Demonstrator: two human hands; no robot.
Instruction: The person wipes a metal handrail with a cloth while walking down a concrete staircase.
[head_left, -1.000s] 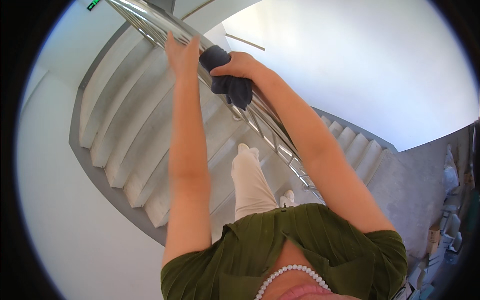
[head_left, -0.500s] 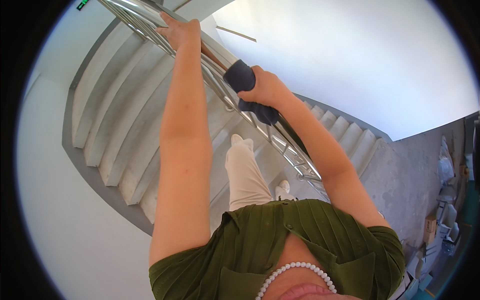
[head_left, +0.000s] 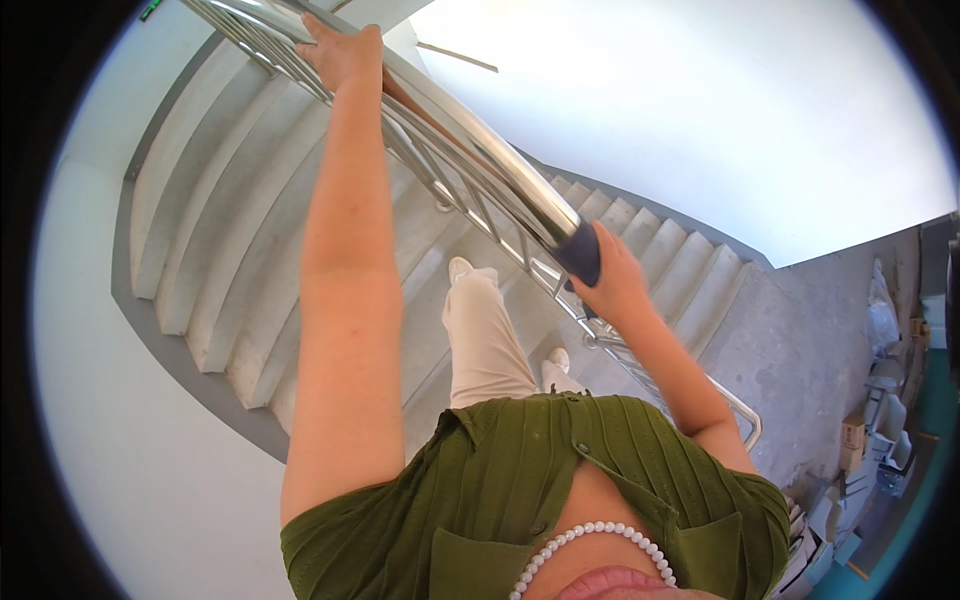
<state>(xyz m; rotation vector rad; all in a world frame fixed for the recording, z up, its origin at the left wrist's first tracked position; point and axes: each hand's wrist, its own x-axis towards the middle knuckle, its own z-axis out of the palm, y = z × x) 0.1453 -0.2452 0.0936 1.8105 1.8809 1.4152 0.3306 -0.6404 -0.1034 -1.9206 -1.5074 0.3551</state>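
Observation:
A polished steel handrail [head_left: 510, 160] slants down from upper left to lower right. Near its upper end my left hand [head_left: 345, 55] rests over the rail, closed about it; part of the grip is hidden by the hand itself. Lower down, my right hand [head_left: 618, 275] clasps a dark blue cloth [head_left: 578, 255] that is wrapped around the tube. Fingers and cloth press together there, and the cloth's underside is mostly out of sight. Between my two hands the metal is bare and shiny.
Below the rail run steel balusters and thinner bars [head_left: 445, 185]. Curved concrete steps [head_left: 215, 240] lie left, under my feet, and more steps [head_left: 690, 270] go down on the right. Cardboard boxes [head_left: 852, 440] and other stored items line the far right. A white wall [head_left: 700, 110] stands beyond.
My right hand has slid the dark blue cloth down the handrail, toward the lower right. My left hand stays on the upper rail. The view has shifted slightly.

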